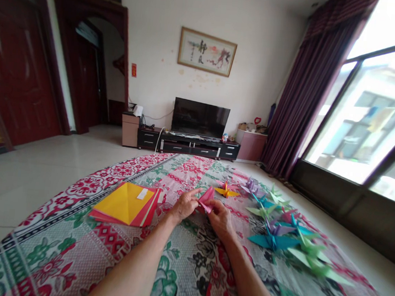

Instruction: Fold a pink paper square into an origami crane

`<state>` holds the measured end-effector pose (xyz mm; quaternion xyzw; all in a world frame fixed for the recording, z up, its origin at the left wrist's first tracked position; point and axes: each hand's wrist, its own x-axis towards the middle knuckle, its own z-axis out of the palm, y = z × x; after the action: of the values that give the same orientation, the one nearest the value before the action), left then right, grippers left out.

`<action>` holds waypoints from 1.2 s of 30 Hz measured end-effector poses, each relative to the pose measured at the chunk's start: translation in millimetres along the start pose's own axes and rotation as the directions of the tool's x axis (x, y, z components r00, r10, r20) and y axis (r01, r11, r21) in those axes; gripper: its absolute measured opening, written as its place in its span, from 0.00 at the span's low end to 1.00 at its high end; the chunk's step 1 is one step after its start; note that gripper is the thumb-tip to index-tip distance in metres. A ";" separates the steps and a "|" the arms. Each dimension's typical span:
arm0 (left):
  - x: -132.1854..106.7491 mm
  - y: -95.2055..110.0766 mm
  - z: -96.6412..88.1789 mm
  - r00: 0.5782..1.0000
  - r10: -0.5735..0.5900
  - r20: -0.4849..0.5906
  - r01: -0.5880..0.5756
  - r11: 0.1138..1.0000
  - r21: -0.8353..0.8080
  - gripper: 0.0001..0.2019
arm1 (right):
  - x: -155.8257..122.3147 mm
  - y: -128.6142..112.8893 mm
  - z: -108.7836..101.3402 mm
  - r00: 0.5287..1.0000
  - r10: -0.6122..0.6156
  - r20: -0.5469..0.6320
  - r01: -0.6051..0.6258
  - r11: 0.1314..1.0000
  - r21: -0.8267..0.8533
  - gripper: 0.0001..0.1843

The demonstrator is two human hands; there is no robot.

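A pink folded origami paper (207,197) is held up between my two hands, a little above the patterned cloth. My left hand (186,206) pinches its left side with thumb and fingers. On the right side, my right hand (221,218) grips the lower edge of the same paper. Just beyond my right hand sits an orange paper crane (227,191). To the left of my left hand lies a stack of square paper, with a creased yellow sheet (123,202) on top and red and pink sheets under it.
Several folded cranes stand at the right of the cloth-covered round table (71,252), among them a blue crane (273,240) and a green crane (315,258). A small white slip (142,194) rests on the yellow sheet. Beyond the table is a television (200,119) on a low cabinet.
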<state>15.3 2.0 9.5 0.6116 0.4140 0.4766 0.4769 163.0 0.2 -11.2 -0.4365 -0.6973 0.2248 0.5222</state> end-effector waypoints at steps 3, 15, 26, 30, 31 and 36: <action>-0.9 3.3 -2.1 0.999 -0.035 -0.007 0.034 0.999 -0.023 0.26 | -0.1 -2.7 -1.2 0.999 -0.032 0.002 0.032 0.999 -0.018 0.11; 6.0 -10.5 0.2 0.999 0.024 -0.025 -0.024 0.999 -0.028 0.25 | -1.9 -16.1 -5.2 0.986 0.164 0.032 -0.167 0.977 0.130 0.15; 6.7 -11.5 4.2 0.979 0.179 -0.100 -0.162 0.973 0.164 0.22 | 4.4 -7.4 0.4 0.971 0.240 -0.001 -0.210 0.850 0.484 0.32; 4.3 -3.1 11.9 0.877 0.427 -0.220 -0.283 0.829 0.482 0.10 | 6.3 0.2 5.0 0.974 0.193 -0.115 -0.133 0.907 0.399 0.28; 3.7 -1.6 14.0 0.865 0.464 -0.192 -0.309 0.793 0.526 0.07 | 6.4 1.1 5.9 0.974 0.177 -0.144 -0.114 0.924 0.366 0.26; 1.4 0.2 21.2 0.903 0.413 -0.121 -0.316 0.828 0.463 0.09 | 4.2 -7.9 3.8 0.979 0.141 -0.143 -0.095 0.952 0.292 0.22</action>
<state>36.3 -0.6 8.0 0.7145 0.4334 0.5186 0.1810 156.2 0.2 -4.2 -0.4149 -0.5855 0.3170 0.6201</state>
